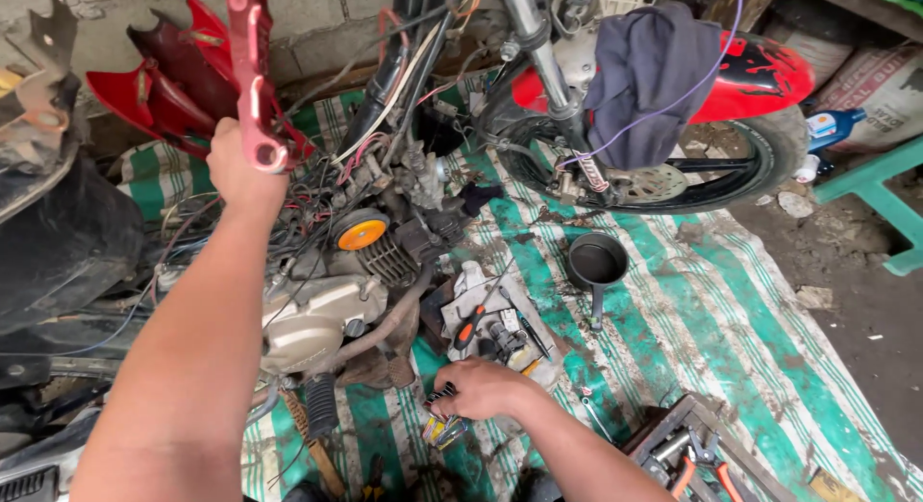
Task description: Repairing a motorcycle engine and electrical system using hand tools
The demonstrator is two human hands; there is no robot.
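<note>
2 hands work far apart here. the right hand is down on the green striped tarp, clenched around a small dark tool that pokes out toward the left, just above a little yellow-and-silver item, possibly a packet. the left hand is up and away, gripping the red frame bar, which runs near vertical. the tool sits just below the grey engine case, so the right hand is the nearer one.

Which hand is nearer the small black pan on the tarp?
Right. The right hand rests on the tarp below-left of the black pan; the left hand is far left, up at the red frame.
</note>
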